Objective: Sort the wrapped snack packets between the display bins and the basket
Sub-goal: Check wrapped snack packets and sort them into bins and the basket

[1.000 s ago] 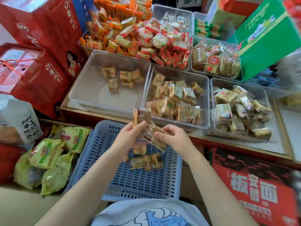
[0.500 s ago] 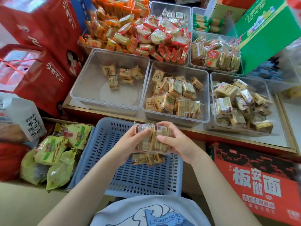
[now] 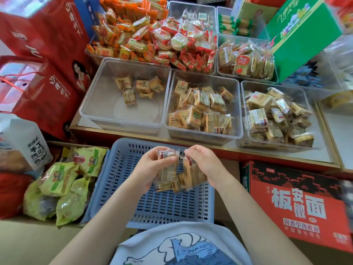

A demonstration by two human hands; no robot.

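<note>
1. Presently both hands hover over the blue basket (image 3: 152, 205), close together. The left hand (image 3: 150, 169) curls round a clear-wrapped snack packet (image 3: 168, 165) with a red and white label patch at its top; the print there is too small to read.
2. The right hand (image 3: 204, 165) grips a second packet (image 3: 191, 175), tilted, just beside the first. A few more packets (image 3: 166, 186) show just below the hands, over the basket floor.
3. Beyond the hands, on the desk (image 3: 286, 155), stand three clear display bins: the left bin (image 3: 99, 104) with a few tan packets, the middle bin (image 3: 172, 123) fuller, the right bin (image 3: 246, 131) heaped. The packets carry printed labels and barcodes, not legible.
4. To the right of the right hand lies a red carton (image 3: 290, 207) with large white characters 板安面 and smaller yellow writing beneath.
5. To the left of the left hand lie green snack bags (image 3: 57, 178), and a white bag (image 3: 28, 148) printed 手工.
6. Farther left, red gift boxes (image 3: 44, 35) bear white calligraphy; far right, a green box (image 3: 301, 27) has blurred print.
7. A grey shirt (image 3: 181, 245) below the hands has a reversed word, unreadable.
</note>
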